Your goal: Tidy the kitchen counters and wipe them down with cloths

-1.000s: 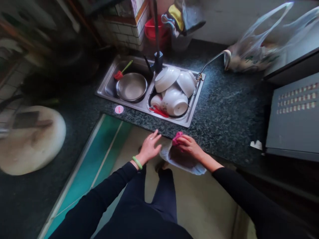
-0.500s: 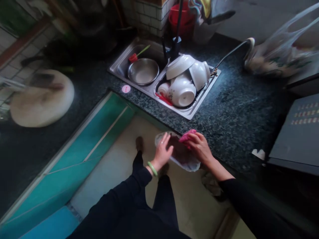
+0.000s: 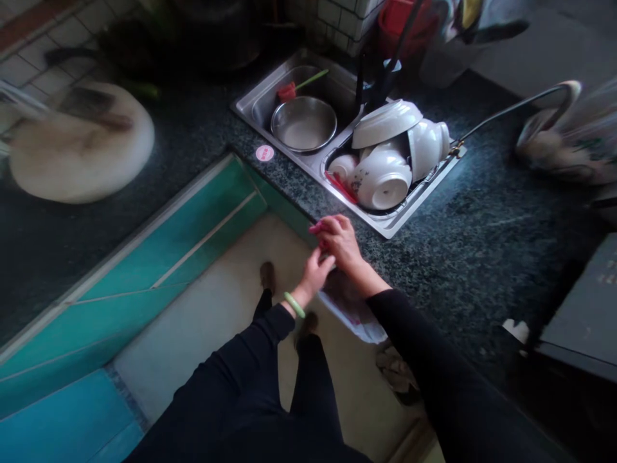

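Observation:
My right hand [image 3: 343,245] is closed around a bunched pink cloth [image 3: 319,226], which pokes out past its fingertips near the counter's front edge. Close against it is my left hand [image 3: 313,278], wearing a pale green bangle [image 3: 294,305]. Its thumb and forefinger look apart and reach to the underside of the right hand; the other fingertips are hidden. Beneath both hands is a container with a translucent, wavy plastic rim [image 3: 369,334] and a dark reddish-brown inside. My right hand and forearm cover part of it. What supports it does not show.
A double steel sink [image 3: 393,226] holds a metal basin [image 3: 303,125], a green-handled red brush [image 3: 288,92] and stacked white bowls [image 3: 385,186]. A round chopping board [image 3: 72,173] lies on the left counter. At right are a plastic bag [image 3: 573,151] and a dark grey box [image 3: 585,308].
My right hand has carried the pink cloth leftward, across the container to my left hand. The hands were apart and now meet. The camera view has shifted.

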